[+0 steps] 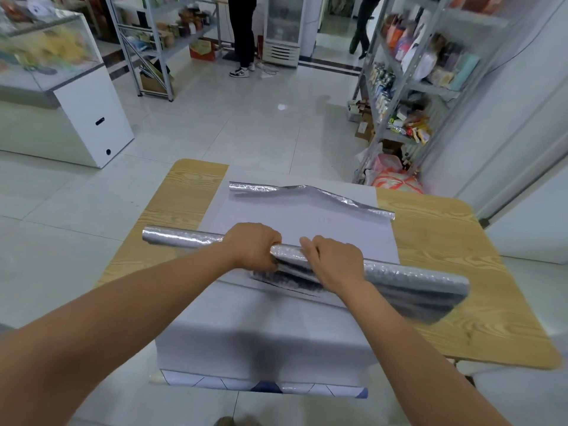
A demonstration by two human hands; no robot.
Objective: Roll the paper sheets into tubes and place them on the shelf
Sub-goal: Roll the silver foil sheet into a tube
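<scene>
Gripped at its middle by both hands, a silver sheet (307, 219) is partly rolled into a tube (184, 238) across the centre of a wooden table (461, 302).

Left hand (253, 245): fingers curled over the top of the tube, closed around it, thumb underneath.

Right hand (333, 261): laid just beside the left, fingers (309, 245) pressed down over the roll, palm on its near side; the two hands are close but not touching.

Tube: shiny, crinkled silver on the outside; its left end is tight and round and reaches toward the table's left edge. Its right end (430, 290) is looser and flatter, opening wide near the right edge.

Unrolled part of the sheet: pale and matt on the upper face, spread flat toward the table's far edge, where its end (307, 192) is curled up and shows the silver side.

Underlying paper (261, 333): white sheets are laid beneath, running from the far edge to the near edge and hanging over it. At the overhang a strip with a blue line pattern (264, 384) is seen.

Table: light wood grain, rounded corners, set on a pale tiled floor (246, 124).

Surroundings: metal shelves (408, 87) stocked with goods stand beyond the far right corner; a white glass-topped cabinet (76, 118) stands beyond the far left corner.
</scene>
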